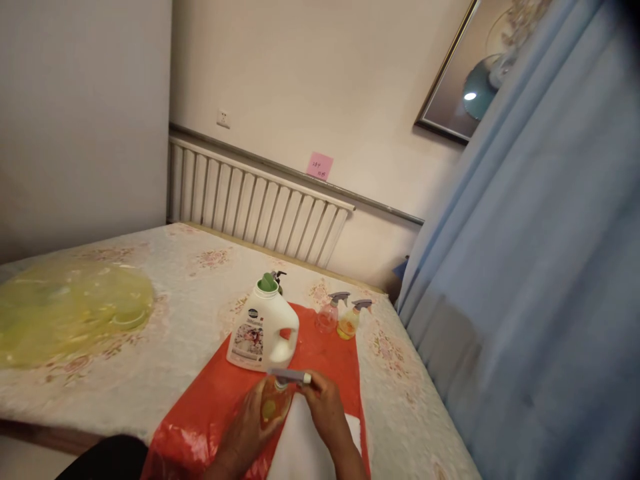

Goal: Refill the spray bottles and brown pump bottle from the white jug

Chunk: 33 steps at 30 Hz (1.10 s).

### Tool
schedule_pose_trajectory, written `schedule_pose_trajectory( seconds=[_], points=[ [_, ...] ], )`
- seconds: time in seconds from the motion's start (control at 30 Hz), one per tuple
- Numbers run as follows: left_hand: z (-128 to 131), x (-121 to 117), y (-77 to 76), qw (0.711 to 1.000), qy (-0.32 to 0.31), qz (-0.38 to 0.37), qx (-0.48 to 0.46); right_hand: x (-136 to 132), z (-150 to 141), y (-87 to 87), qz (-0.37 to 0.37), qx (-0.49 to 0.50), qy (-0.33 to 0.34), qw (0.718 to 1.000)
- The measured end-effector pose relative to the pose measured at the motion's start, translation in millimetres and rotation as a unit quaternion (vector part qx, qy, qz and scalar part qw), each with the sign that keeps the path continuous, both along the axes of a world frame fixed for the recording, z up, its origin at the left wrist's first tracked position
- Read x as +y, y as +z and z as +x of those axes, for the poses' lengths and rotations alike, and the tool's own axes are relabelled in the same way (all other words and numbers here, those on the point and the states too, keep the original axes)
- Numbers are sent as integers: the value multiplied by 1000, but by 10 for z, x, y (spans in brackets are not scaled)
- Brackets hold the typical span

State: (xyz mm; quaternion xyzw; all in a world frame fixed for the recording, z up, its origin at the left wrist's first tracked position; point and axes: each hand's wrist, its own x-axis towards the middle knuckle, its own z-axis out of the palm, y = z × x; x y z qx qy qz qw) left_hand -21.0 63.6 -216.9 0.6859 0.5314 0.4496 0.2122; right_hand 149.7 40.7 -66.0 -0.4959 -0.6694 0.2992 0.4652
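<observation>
My left hand (pixel 250 420) is wrapped round the body of a small clear spray bottle (pixel 274 404) holding orange-yellow liquid. My right hand (pixel 325 408) grips the bottle's grey trigger head (pixel 290 377) from the right. Both hands are over a red plastic sheet (pixel 210 407) with a white sheet (pixel 300 443) on it, at the near edge of the table. A big white detergent jug (pixel 263 331) with a green cap stands just beyond the hands.
Two more small spray bottles, one pink (pixel 329 315) and one yellow (pixel 350 321), stand behind the jug. A floral tablecloth (pixel 190 293) covers the table; a yellow-green plastic sheet (pixel 70 310) lies at the left. A blue curtain (pixel 530 267) hangs at the right, a radiator (pixel 255 207) behind.
</observation>
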Motion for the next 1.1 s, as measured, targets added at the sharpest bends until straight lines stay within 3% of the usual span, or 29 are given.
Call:
schedule_pose_trajectory(
  seconds=[0.17, 0.43, 0.83, 1.1],
  points=[
    [-1, -12, 33, 1000, -8, 11, -4, 113, 16, -20, 91, -87, -88, 988],
    [4, -13, 2, 1000, -4, -11, 7, 163, -95, 25, 55, -35, -85, 994],
    [22, -10, -3, 1000, -2, -10, 4, 70, -22, 386, 4, 42, -114, 993],
    [18, -42, 81, 1000, 6, -14, -6, -69, 95, 649, 12, 99, -157, 983]
  ],
)
